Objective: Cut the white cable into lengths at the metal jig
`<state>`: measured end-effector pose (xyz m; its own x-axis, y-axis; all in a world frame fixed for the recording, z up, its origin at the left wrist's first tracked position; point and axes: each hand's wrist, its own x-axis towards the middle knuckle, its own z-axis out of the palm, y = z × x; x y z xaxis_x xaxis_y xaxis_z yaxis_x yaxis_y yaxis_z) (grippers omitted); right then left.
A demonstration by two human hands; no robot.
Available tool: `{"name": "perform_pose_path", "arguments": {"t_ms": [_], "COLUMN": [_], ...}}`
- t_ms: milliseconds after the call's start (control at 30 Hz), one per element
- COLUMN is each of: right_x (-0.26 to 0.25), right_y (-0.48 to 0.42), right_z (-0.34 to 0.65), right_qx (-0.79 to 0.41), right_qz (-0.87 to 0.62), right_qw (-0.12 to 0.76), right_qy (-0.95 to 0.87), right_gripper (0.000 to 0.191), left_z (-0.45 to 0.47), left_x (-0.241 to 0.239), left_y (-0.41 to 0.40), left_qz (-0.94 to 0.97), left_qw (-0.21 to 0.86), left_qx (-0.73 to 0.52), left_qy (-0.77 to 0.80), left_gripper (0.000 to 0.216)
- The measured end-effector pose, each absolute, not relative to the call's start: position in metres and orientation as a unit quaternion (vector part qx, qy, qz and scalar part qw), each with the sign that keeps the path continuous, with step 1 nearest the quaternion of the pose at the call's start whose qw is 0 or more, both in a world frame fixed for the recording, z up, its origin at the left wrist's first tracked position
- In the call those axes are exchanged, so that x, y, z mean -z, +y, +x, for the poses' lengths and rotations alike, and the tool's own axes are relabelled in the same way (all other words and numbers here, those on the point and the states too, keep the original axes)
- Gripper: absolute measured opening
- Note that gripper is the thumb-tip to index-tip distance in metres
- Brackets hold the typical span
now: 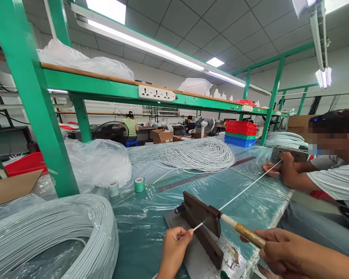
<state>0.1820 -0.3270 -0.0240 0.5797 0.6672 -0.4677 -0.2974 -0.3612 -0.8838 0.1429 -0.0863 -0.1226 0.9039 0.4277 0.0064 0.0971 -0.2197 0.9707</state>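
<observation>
My left hand [174, 250] is closed in a pinch on a thin white cable [246, 188], just in front of a bench lever cutter [202, 212]. Its hinged dark metal arm is raised at an angle over the lower bar [208, 245]. From my fingers the cable passes between the two bars and stretches away to a co-worker's hands [275, 166] on the right. My right hand [280, 250] is wrapped around the cutter's long handle [229, 222], which is partly pale and partly brown.
A large coil of white cable [104, 228] lies at left front; a looser pile [197, 155] sits farther back. Two tape rolls [139, 185], a long metal ruler [189, 180] and stacked trays [241, 133] are on the film-covered bench. A green shelf post [50, 116] stands left.
</observation>
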Motion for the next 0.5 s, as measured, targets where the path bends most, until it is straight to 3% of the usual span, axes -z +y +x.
{"name": "perform_pose_path", "arguments": {"t_ms": [167,500], "right_x": [0.037,0.046], "right_y": [-0.328,-0.327], "right_z": [0.182,0.179], "right_qx": [-0.421,-0.377], "right_qz": [-0.706,-0.729], "right_qw": [0.540,0.549], "right_qy": [-0.178,-0.161], "right_gripper": [0.035,0.039], "left_z": [0.144,0.144], "left_x": [0.131,0.124], "left_y": [-0.085,-0.085], "left_qz": [0.763,0.765], "left_qw": [0.607,0.612], "left_qx": [-0.151,-0.121], "left_qy": [0.164,0.157], "left_gripper": [0.041,0.043]}}
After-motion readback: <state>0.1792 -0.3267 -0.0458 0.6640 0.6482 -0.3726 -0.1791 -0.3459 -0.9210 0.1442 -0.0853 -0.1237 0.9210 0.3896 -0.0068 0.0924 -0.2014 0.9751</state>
